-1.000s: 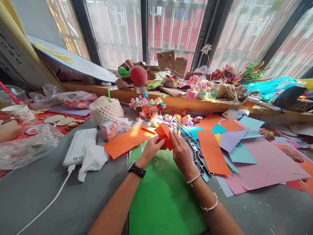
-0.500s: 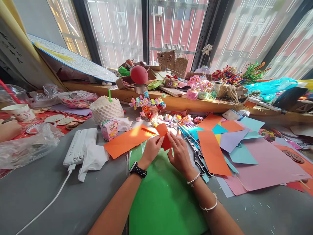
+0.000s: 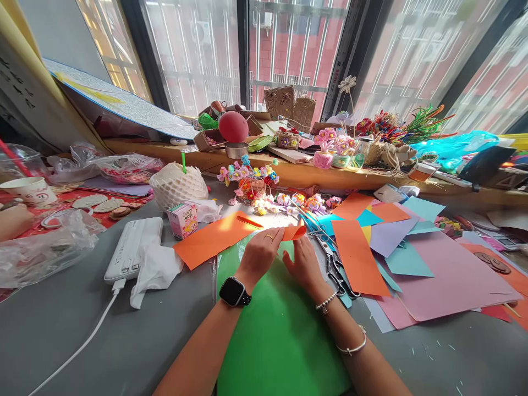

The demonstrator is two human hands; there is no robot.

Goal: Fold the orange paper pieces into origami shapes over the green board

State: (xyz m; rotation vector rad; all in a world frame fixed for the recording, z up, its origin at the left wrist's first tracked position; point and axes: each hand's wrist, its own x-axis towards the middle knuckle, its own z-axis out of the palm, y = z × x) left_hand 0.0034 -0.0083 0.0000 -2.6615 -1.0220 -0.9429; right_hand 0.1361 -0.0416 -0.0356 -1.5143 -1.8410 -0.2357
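Note:
A small orange-red piece of paper [image 3: 291,234], curled at its right end, is held between my two hands above the green mat [image 3: 280,335]. My left hand [image 3: 260,252], with a watch on its wrist, is closed with the fingertips gripping the paper's left part. My right hand [image 3: 306,261] grips the right end, its fingertips partly hidden behind the paper and its thumb apart. Left of my hands lies a long orange paper strip [image 3: 210,239] with a narrow folded piece on it. Scissors [image 3: 336,269] lie to the right of my right hand.
Coloured paper sheets [image 3: 449,280] spread over the right of the grey table. At left are a white power bank [image 3: 134,247] with a cable, a tissue [image 3: 157,269], a small pink carton [image 3: 182,221] and a netted coconut [image 3: 178,186]. Another person's hand [image 3: 14,221] shows at far left.
My left hand has turned over, so its back and the watch face now show. The small paper has gone from upright to sideways, with its right end curled.

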